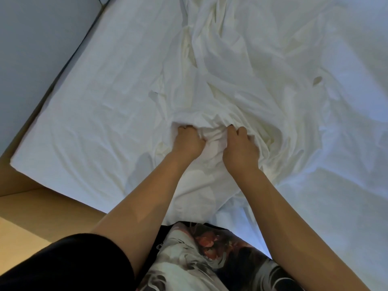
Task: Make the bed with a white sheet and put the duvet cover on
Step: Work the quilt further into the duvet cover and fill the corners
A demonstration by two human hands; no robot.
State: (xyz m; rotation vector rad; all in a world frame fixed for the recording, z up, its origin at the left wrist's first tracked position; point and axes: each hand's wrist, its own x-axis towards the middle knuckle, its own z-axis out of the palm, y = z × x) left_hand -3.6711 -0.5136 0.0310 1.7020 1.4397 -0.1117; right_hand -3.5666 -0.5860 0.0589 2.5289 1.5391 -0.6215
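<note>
My left hand (190, 141) and right hand (241, 148) are close together, each with its fingers curled into a bunched fold of the rumpled white cloth (231, 80). I cannot tell whether it is the sheet or the duvet cover. It lies heaped along the middle of the mattress (84, 101), from the near edge toward the far end.

White sheet (88, 114), cream-white duvet cover (226, 85), black sleeve (69, 263), floral black-red-white garment (201, 255).

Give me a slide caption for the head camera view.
A person's left hand and right hand grip a crumpled white duvet cover on the sheeted mattress.
</note>
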